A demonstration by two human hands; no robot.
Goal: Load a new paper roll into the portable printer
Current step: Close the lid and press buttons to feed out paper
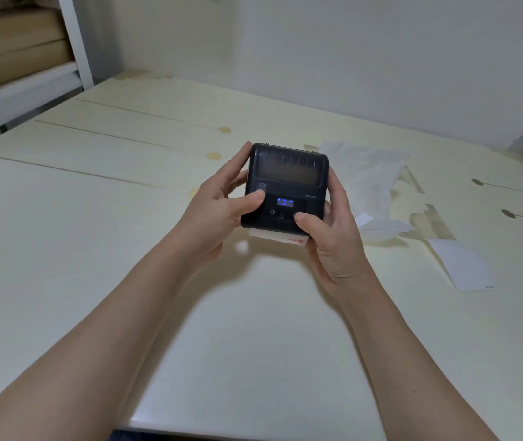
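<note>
Cream table (253, 329); two hands clasp one printer (287, 186), left hand (218, 214) at nine o'clock, right hand (333, 240) at three; one paper strip (277, 236) protrudes at six.

The left forearm (101, 329) and the right forearm (412, 345) were bare and reached forward, converging toward the middle. The left hand (218, 211) gripped the printer (288, 173) by its left side, thumb laid on the top face and fingertips curled round the far corner. The right hand (333, 246) gripped the right side, thumb on the front panel, fingers along the edge, palm turned inward.
</note>
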